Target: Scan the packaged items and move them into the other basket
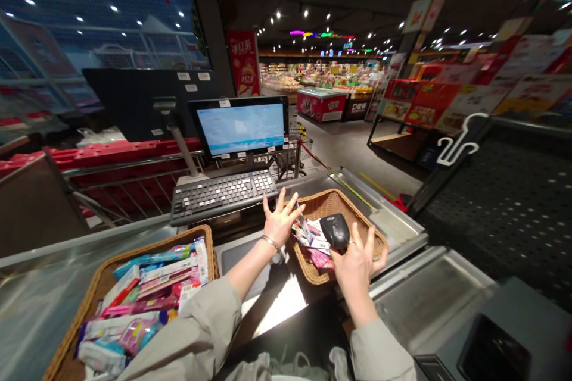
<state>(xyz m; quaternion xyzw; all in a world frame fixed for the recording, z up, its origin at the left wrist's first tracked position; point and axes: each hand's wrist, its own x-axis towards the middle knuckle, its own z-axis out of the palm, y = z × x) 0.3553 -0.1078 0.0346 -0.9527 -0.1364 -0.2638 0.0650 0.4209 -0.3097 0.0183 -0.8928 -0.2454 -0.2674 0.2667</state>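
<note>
My left hand [279, 225], palm down with fingers spread, is over the back left corner of the right-hand wicker basket [333, 195]. Its thumb side is close to a thin package [305, 227] in that basket; whether they touch is unclear. A black handheld barcode scanner [335, 231] lies over several small packages in the same basket. Beside it is my right hand [356, 265], fingers apart, its thumb at the scanner's lower end and its outer fingers over the basket's right side. I cannot make out a grip on the scanner.
At left, another wicker basket [100, 277] holds several packaged toothbrush-like items. A keyboard [223, 193] and a lit monitor [243, 126] stand behind the metal counter [397, 229]. A perforated black panel [504, 208] with white hooks [460, 143] rises at right. Stacked boxes and a freezer are farther off.
</note>
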